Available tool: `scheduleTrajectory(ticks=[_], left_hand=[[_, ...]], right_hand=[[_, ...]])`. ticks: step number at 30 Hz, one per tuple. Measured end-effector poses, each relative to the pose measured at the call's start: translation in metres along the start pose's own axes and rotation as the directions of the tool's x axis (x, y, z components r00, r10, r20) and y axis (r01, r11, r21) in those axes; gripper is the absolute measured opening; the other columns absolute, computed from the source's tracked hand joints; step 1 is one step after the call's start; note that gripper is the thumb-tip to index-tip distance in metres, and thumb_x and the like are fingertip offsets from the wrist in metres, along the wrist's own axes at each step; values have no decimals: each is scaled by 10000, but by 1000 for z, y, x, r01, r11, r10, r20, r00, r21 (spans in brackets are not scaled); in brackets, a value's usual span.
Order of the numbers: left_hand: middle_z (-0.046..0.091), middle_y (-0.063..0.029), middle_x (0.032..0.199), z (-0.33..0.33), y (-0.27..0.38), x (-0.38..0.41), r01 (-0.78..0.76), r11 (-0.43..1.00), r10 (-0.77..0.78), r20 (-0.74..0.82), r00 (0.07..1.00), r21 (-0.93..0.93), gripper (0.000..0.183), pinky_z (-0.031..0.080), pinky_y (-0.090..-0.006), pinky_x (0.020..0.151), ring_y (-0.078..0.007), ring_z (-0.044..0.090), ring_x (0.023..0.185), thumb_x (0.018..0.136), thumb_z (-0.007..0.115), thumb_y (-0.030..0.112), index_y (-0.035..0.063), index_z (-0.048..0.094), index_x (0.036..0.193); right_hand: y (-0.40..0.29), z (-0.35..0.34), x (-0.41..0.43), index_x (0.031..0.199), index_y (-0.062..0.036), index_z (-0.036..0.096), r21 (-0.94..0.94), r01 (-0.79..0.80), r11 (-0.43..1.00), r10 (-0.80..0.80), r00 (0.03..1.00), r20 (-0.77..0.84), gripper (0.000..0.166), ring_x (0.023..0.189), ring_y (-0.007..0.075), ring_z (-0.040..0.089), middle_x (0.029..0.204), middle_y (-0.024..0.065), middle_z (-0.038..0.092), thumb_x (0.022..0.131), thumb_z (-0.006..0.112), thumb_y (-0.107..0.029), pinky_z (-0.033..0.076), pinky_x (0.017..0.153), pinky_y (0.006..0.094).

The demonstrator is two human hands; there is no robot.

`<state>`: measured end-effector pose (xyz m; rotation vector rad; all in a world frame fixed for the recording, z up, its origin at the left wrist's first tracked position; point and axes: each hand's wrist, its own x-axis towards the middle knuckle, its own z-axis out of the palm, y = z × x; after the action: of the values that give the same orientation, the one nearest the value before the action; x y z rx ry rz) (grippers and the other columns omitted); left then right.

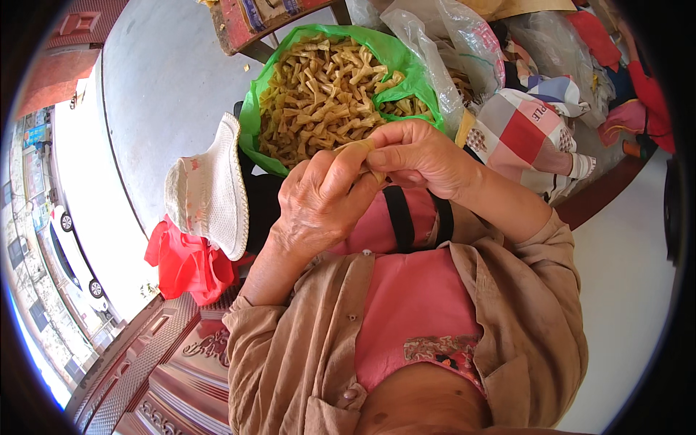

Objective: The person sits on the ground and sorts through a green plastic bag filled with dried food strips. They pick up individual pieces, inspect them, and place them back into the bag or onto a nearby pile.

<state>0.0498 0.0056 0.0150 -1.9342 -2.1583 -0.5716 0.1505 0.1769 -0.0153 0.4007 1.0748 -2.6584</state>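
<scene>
My left hand [323, 193] and my right hand [427, 157] meet just in front of a green plastic bag [251, 128]. Both pinch a small pale-yellow strip [371, 143] between their fingertips. Most of the strip is hidden by the fingers, so its full shape cannot be told. Inside the bag lies a heap of tan, dried-looking knotted strips [321, 98] with flared ends. A fold of the bag's green plastic crosses the heap near my right hand.
A white brimmed hat [217, 190] and a red cloth bag [190, 263] are at my left. Beyond the green bag stands a red-topped wooden stool [234, 27]. Clear plastic bags [435, 49] and a checked cloth [516, 130] lie to the right. Carved doors [185, 375] stand lower left.
</scene>
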Motion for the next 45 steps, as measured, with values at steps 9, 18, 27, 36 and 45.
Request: scheduleTrajectory(ticks=[9, 18, 27, 36, 45], left_hand=[[592, -4, 1349, 20, -8, -5, 235, 956, -150, -397, 905, 174, 78, 105, -559, 1176, -312, 409, 1358, 795, 686, 231, 206, 751, 831], [671, -40, 901, 7, -5, -7, 103, 995, -101, -210, 972, -3, 156, 514, -332, 738, -200, 644, 779, 774, 761, 100, 90, 716, 922], [668, -25, 728, 28, -2, -13, 624, 494, -591, 292, 752, -606, 74, 476, -246, 567, -112, 618, 623, 866, 709, 61, -4, 692, 898], [477, 9, 537, 21, -22, -15, 406, -259, -692, 461, 555, -877, 201, 465, -246, 583, -82, 406, 437, 968, 582, 138, 24, 603, 803], [629, -36, 726, 25, -45, -26, 638, 262, -805, 201, 559, -724, 305, 465, -230, 631, -99, 559, 611, 1015, 534, 250, -19, 678, 1002]], right_hand=[[-4, -1, 8, 978, -79, 627, -12, 123, 992, -118, 974, 195, 101, 536, -17, 335, 681, -101, 461, 934, 643, -168, 243, 456, 163], [9, -14, 14, 1128, -38, 572, -277, 243, 930, -271, 961, -64, 210, 786, 14, 530, 890, -35, 574, 929, 623, -77, 432, 665, 177], [17, -9, 14, 1269, -33, 570, -508, 319, 800, -368, 930, 4, 319, 801, 47, 568, 879, -20, 609, 956, 595, -93, 475, 729, 212], [-10, -24, -10, 1249, -27, 581, -577, 209, 789, -292, 955, -52, 341, 650, 22, 478, 748, -27, 624, 957, 638, -193, 392, 589, 196], [9, -47, 9, 836, -63, 599, -880, 176, -441, -594, 678, 433, 114, 600, 199, 600, 633, 20, 564, 776, 679, -120, 477, 494, 334]])
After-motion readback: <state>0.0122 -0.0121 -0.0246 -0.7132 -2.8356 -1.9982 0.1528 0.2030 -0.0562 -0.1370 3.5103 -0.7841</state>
